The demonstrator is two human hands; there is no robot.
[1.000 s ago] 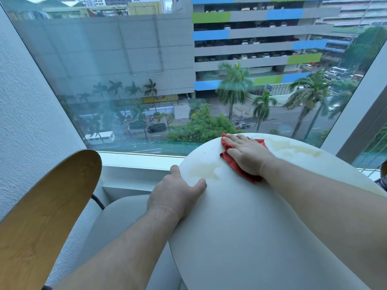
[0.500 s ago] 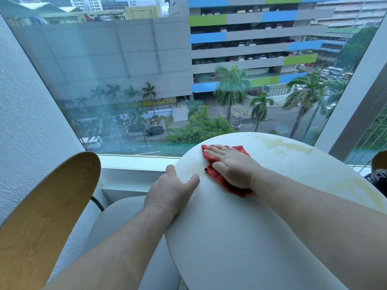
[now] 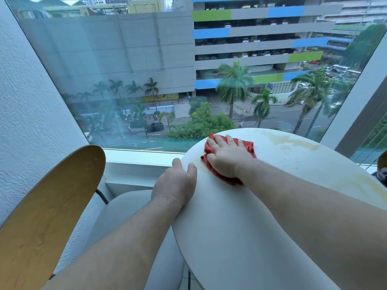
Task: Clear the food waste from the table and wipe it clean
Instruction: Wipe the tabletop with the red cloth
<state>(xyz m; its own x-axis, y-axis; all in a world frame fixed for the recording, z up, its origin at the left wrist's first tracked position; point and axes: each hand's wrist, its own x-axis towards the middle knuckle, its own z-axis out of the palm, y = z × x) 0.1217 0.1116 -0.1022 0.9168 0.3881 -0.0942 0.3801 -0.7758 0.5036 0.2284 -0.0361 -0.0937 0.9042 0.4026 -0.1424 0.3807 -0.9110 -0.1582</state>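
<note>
A round white table (image 3: 240, 237) fills the lower right. My right hand (image 3: 227, 156) lies flat, fingers straight, pressing a red cloth (image 3: 248, 146) onto the tabletop near its far left rim. My left hand (image 3: 174, 188) holds the table's left edge, thumb on top and fingers curled over the side. Yellowish smears (image 3: 291, 142) run along the far rim, and a fainter one (image 3: 356, 183) lies at the right. A faint stain (image 3: 199, 167) shows between my two hands.
A wooden chair back (image 3: 46, 210) stands at the lower left by a textured white wall (image 3: 27, 114). A pale grey seat (image 3: 121, 222) lies below the table edge. A large window (image 3: 188, 80) and its white sill (image 3: 138, 158) stand just beyond the table.
My right hand has slid the red cloth left along the far rim, over the stain near my left hand. My left hand keeps its hold on the table edge.
</note>
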